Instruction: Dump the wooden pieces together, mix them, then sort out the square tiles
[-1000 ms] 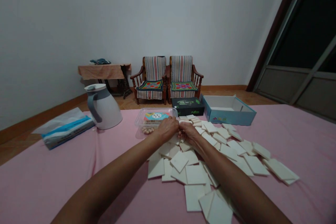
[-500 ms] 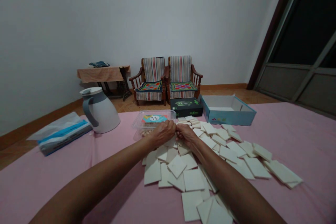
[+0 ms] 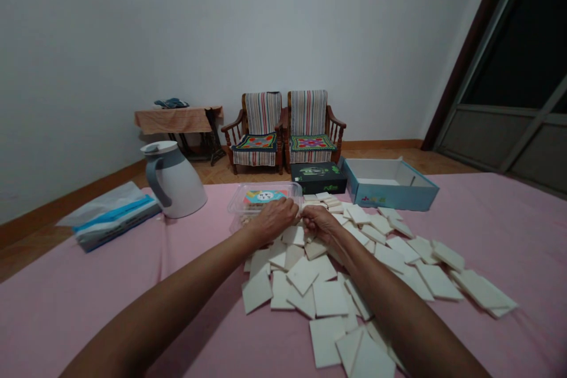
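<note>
My left hand (image 3: pixel 277 217) and my right hand (image 3: pixel 318 221) are close together over the far part of a heap of white square tiles (image 3: pixel 330 298). The fingers of both are closed, and whatever they pinch is too small to make out. Just beyond and left of my left hand lies a clear plastic box (image 3: pixel 241 196) with a colourful label, its lower part partly hidden by that hand. My right forearm passes over the tiles.
A black box (image 3: pixel 319 178) and an open light-blue box (image 3: pixel 390 195) stand behind the tiles. At the left are a white-grey jug (image 3: pixel 181 186) and a tissue pack (image 3: pixel 116 225), all on a pink cloth (image 3: pixel 509 218). Two chairs (image 3: pixel 283 130) stand beyond.
The view has shifted a little, so everything appears slightly further right. My hands have moved slightly apart, with their fingers still closed.
</note>
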